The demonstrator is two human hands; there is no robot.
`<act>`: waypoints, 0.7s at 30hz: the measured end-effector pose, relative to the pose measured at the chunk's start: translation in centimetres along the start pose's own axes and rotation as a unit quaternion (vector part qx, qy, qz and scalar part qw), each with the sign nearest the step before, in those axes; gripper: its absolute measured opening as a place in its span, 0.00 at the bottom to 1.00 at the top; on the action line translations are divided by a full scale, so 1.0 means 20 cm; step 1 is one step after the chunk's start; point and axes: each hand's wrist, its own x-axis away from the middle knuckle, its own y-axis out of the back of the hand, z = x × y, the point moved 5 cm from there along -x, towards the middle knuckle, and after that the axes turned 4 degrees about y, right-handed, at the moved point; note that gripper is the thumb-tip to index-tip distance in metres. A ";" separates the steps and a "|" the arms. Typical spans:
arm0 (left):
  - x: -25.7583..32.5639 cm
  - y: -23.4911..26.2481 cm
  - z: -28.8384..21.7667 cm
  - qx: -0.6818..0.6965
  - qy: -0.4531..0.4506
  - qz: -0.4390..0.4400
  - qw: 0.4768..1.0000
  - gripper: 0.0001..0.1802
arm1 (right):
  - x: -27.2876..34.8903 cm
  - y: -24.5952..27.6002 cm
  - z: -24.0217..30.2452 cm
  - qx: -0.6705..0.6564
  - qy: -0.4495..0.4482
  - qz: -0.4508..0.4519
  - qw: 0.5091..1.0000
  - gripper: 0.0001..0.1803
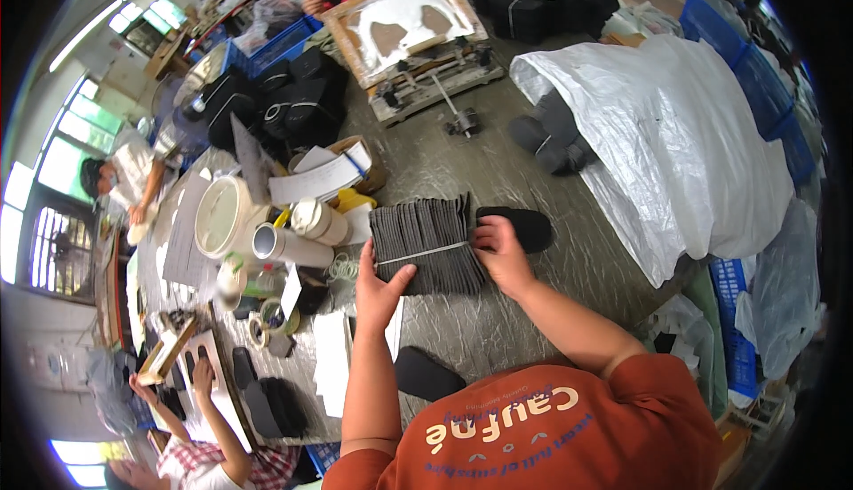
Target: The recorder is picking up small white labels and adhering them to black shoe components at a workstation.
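Between my hands, on the table, is a tied bundle of dark grey insoles (422, 232), packed on edge with a pale band round its middle. My left hand (382, 287) is closed on the bundle's left end, with the thumb on the near face. At the other end, the bent fingers of my right hand (499, 254) press against the bundle. A loose black insole (531, 228) lies flat just beyond my right hand, partly covered by it. Another dark insole (426, 374) rests near my body, to the right of my left forearm.
A white plastic sheet (666, 135) partly covers dark insoles (553, 133) on the right. A framed screen-printing rig (413, 32) stands at the far side, near a person in red. Tubs, white paper rolls (293, 246) and tape crowd the left; black bundles (284, 103) sit behind them.
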 end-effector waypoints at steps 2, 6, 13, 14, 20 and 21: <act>-0.14 -0.01 -0.01 -0.124 0.002 -0.052 0.991 0.44 | -0.13 -0.10 -0.07 -0.075 0.011 0.021 0.997 0.15; -0.36 0.01 0.07 -0.193 -0.038 -0.114 0.974 0.38 | -0.34 -0.25 -0.06 0.106 0.070 0.029 0.991 0.25; -0.37 0.02 0.21 -0.315 -0.019 -0.174 0.933 0.32 | -0.56 0.14 0.25 0.414 0.263 -0.123 0.863 0.25; -0.30 0.04 0.15 -0.312 -0.051 -0.187 0.930 0.30 | -0.57 0.27 0.39 0.503 0.206 -0.202 0.815 0.30; -0.06 -0.16 0.09 -0.223 -0.140 -0.114 0.958 0.28 | -0.81 0.75 0.40 0.655 -0.050 -0.141 0.740 0.58; -0.03 -0.19 0.06 -0.238 -0.146 -0.123 0.952 0.28 | -0.81 0.76 0.39 0.635 -0.055 -0.133 0.759 0.56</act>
